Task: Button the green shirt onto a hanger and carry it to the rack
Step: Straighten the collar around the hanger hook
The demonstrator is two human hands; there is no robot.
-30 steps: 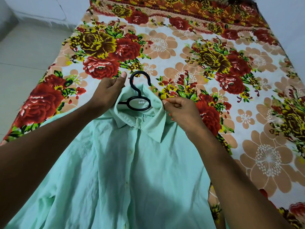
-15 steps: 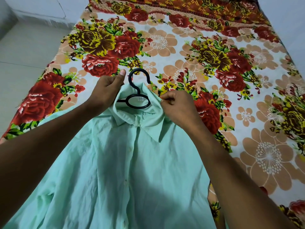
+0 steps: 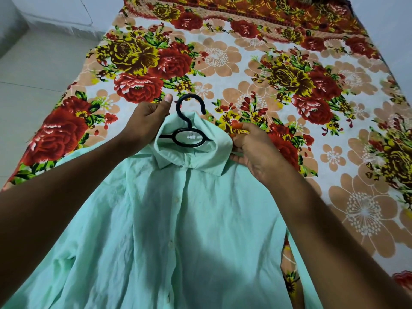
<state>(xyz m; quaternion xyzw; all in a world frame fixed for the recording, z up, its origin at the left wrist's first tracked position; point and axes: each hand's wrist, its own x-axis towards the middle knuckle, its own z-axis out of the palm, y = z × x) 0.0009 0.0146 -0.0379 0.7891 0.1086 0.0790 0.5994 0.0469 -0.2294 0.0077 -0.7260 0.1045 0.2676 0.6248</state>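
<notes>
Lying flat on the floral bedsheet, the green shirt looks buttoned with the black hanger inside its collar. The left hand and right hand pinch collar cloth; carrying it to the rack remains. No containers show.

Green shirt lies front-up on floral bedsheet, buttoned. Black hanger inside collar, hook sticking out past collar. L hand grips collar left of hanger; R hand pinches collar right of hanger.
</notes>
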